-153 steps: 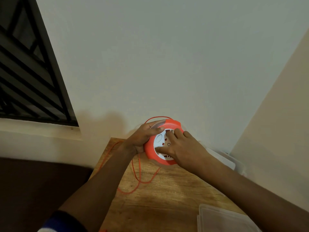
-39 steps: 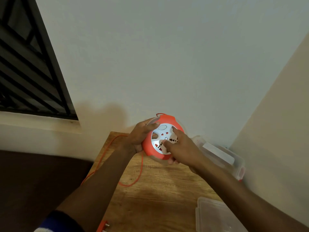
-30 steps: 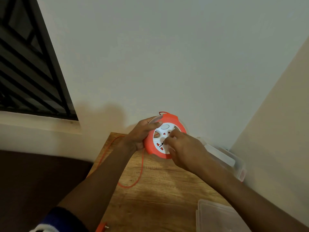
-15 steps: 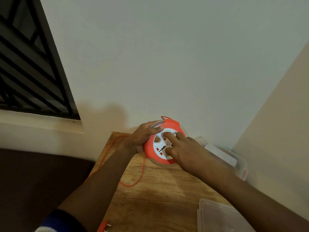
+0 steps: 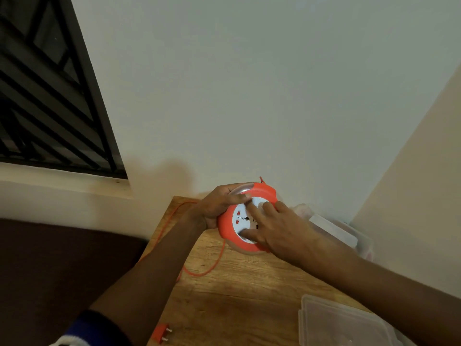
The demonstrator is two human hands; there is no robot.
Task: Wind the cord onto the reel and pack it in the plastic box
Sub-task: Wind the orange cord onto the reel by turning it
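The orange reel (image 5: 228, 227) with its white socket face is held tilted above the far part of the wooden tabletop (image 5: 239, 293), close to the wall. The left hand (image 5: 217, 208) grasps the reel's left rim, fingers curled over the top edge and thumb lying across the upper face. The right hand (image 5: 277, 228) lies on the socket face with fingers spread and fairly straight, fingertips pressing on the white disc; it grips nothing.

The orange cord (image 5: 207, 268) leaves the underside of the reel, loops loosely on the tabletop below it, then runs along the left edge of the tabletop towards the far corner. Its orange plug (image 5: 161, 333), two pins showing, lies at the near left edge of the tabletop, beside the left forearm.

The clear plastic box (image 5: 349, 236) stands behind the right forearm in the far right corner, by the walls; something pale shows through it, but what it is cannot be told. A clear plastic lid (image 5: 344, 323) lies flat on the near right of the tabletop, apart from the box
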